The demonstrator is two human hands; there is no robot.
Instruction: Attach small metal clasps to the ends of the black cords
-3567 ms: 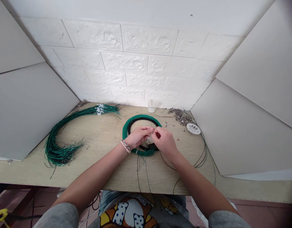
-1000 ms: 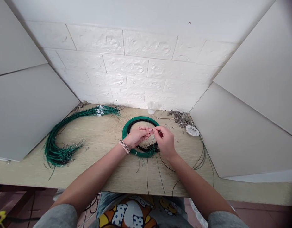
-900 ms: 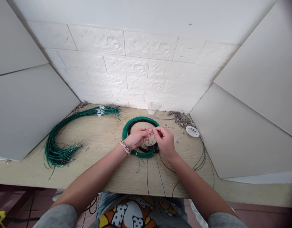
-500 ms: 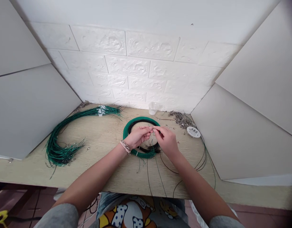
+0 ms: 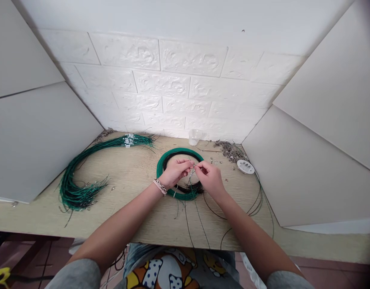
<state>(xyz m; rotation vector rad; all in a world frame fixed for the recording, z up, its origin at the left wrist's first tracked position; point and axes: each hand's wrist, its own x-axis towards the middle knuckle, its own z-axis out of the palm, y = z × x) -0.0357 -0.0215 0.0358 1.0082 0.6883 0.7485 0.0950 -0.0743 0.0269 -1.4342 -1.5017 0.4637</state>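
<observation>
My left hand (image 5: 176, 172) pinches a thin dark wire (image 5: 197, 210) between thumb and forefinger, above a coil of green and black wires (image 5: 163, 162). Close on its right, my right hand (image 5: 209, 176) pinches the same wire with its fingertips. A small white piece (image 5: 191, 174) sits on the wire just below the fingers. Two strands hang from there toward the table's front edge. What lies right between the fingertips is too small to make out.
A bundle of green wires (image 5: 71, 170) with white pieces (image 5: 129, 140) curves along the left. At the back stand a clear plastic cup (image 5: 194, 137), a thin stick (image 5: 211, 150) and a heap of small grey bits (image 5: 231, 151). A white disc (image 5: 245, 166) with wires lies right, beside a grey panel (image 5: 317, 172).
My right hand has shifted slightly left and down, its fingertips a little apart from the left ones. The hanging strands have swung slightly left.
</observation>
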